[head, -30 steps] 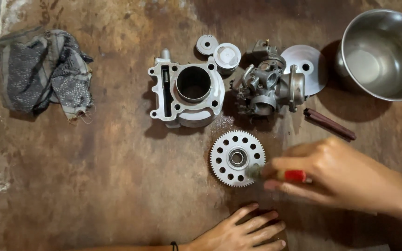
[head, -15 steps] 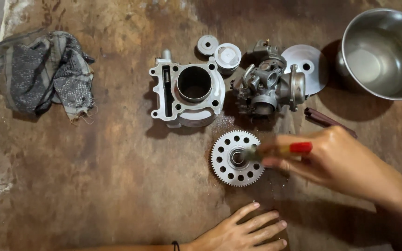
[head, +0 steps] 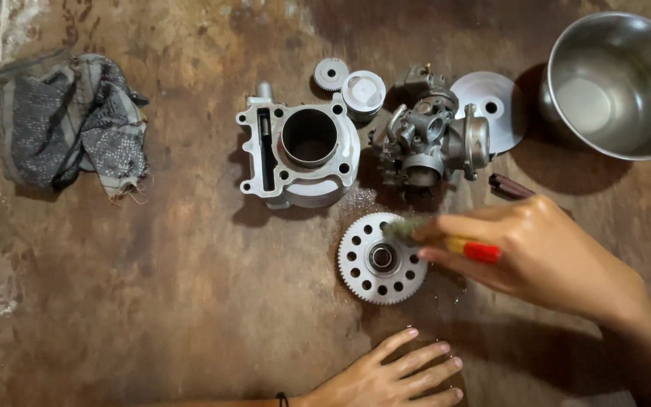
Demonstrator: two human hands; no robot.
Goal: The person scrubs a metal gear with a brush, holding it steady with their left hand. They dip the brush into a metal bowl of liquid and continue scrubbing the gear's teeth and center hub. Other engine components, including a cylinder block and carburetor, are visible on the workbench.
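Our right hand (head: 544, 252) is closed around a small brush (head: 446, 240) with a red and yellow handle, its bristles resting on the upper rim of the toothed gear (head: 380, 258). The gear lies flat on the brown surface (head: 190, 301), just below the cylinder block (head: 301, 153). Our left hand (head: 393, 377) lies open, palm down, on the surface just below the gear, touching nothing else.

We judge the scrubbing to be partway: the gear's face looks pale and fairly clean, and the surface around it shines wet. Whether its underside is clean we cannot tell.

Above sit the carburetor (head: 427, 139), a piston (head: 362, 91), a small round cap (head: 331, 74) and a thin disc (head: 495, 105), all apart from our hands. A steel bowl (head: 619, 83) stands at the upper right, a rag (head: 62, 124) at the far left, and a dark stick (head: 511, 186) near our right hand.
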